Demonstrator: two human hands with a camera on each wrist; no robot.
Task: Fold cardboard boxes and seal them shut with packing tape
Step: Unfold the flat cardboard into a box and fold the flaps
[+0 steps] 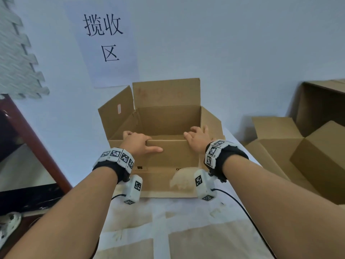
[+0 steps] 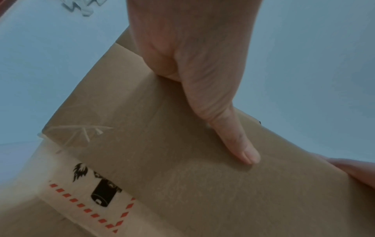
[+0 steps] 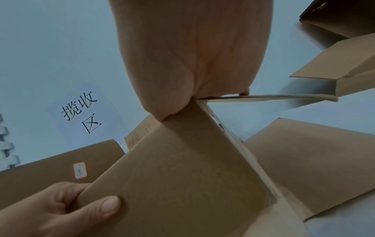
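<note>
An open brown cardboard box [image 1: 168, 124] stands on the table, its back, left and right flaps up. Both hands hold the near flap [image 1: 168, 152] by its top edge. My left hand [image 1: 139, 143] curls its fingers over the edge near the left corner. Its thumb [image 2: 243, 152] lies flat on the flap's outer face [image 2: 182, 160]. My right hand [image 1: 197, 140] hooks over the same edge near the right corner. In the right wrist view its palm [image 3: 192, 64] sits on the flap's [image 3: 182, 176] corner and hides its fingers; the left hand [image 3: 71, 208] shows at lower left.
Several more cardboard boxes [image 1: 317, 156] crowd the table's right side, one open box [image 1: 326, 103] behind them. A paper sign [image 1: 104, 38] hangs on the wall behind the box. Dark wooden furniture [image 1: 37, 143] stands on the left. The near tabletop [image 1: 168, 230] carries taped patches.
</note>
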